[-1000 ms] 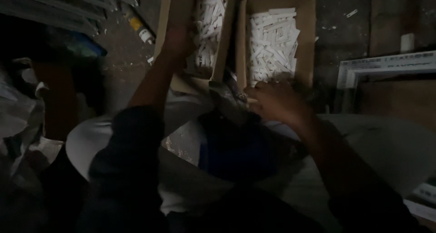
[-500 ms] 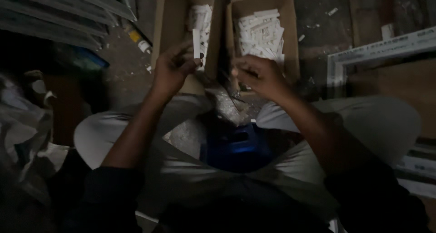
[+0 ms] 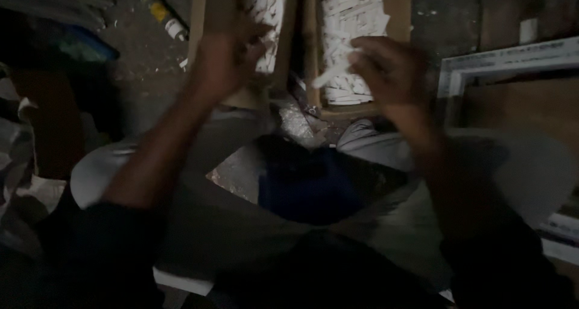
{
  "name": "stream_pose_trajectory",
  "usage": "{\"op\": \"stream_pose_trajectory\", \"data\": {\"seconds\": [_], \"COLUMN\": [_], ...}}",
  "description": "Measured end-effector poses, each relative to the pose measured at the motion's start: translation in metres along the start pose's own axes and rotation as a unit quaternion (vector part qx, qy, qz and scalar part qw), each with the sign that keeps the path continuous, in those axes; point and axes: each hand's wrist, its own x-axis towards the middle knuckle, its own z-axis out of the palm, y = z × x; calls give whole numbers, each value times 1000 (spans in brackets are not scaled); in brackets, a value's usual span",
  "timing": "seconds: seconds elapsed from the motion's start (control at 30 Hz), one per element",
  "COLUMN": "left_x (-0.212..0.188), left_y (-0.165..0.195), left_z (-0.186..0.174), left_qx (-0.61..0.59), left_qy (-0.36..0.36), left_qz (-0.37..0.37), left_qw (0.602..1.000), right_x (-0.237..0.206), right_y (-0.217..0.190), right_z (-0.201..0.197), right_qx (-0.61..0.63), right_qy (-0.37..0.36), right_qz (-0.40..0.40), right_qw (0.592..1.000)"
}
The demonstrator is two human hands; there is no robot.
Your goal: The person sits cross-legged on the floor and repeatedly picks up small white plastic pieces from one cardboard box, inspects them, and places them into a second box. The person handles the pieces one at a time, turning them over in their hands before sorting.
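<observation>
I sit on the floor with my knees apart, in dim light. Two brown cardboard boxes lie in front of me: the left box (image 3: pixel 211 7) and the right box (image 3: pixel 399 7), both filled with several short white sticks. My left hand (image 3: pixel 226 62) is raised over the left box's near end, blurred, and its grip is unclear. Over the near end of the right box, my right hand (image 3: pixel 389 68) pinches a white stick (image 3: pixel 329 77) that points left. The two hands are apart.
A yellow and white tube (image 3: pixel 164 18) lies on the dusty floor at upper left, near a teal object (image 3: pixel 78 47). A white frame (image 3: pixel 506 59) stands at right. A dark blue thing (image 3: pixel 307 188) sits between my legs.
My left hand has come out of the left box. Both hands drew together in front of the boxes, then spread apart again, the right one keeping a white stick.
</observation>
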Motion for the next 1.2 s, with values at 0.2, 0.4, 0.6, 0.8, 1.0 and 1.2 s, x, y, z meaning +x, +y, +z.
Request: {"op": "stream_pose_trajectory", "data": {"seconds": [0.2,0.4,0.6,0.8,1.0,1.2], "left_x": [69,96,106,109,109,102], "left_y": [-93,-117,-130,-131,-124,-102], "left_z": [11,60,78,84,84,41], "left_qx": [276,318,340,343,336,289], "left_qy": [-181,-244,-282,-288,-247,-145], "left_qz": [-51,-96,-102,-105,-97,-71], "left_qw": [943,911,891,888,904,944], "right_x": [2,15,16,23,8,5], "right_y": [-20,-9,-5,-20,-18,-17], "right_z": [-10,0,7,8,6,4], "right_qx": [-189,-261,-243,-199,-259,-233], "right_qy": [3,-104,-196,-313,-274,-263], "right_qz": [-49,171,124,212,100,62], "right_qw": [981,944,942,904,921,934]}}
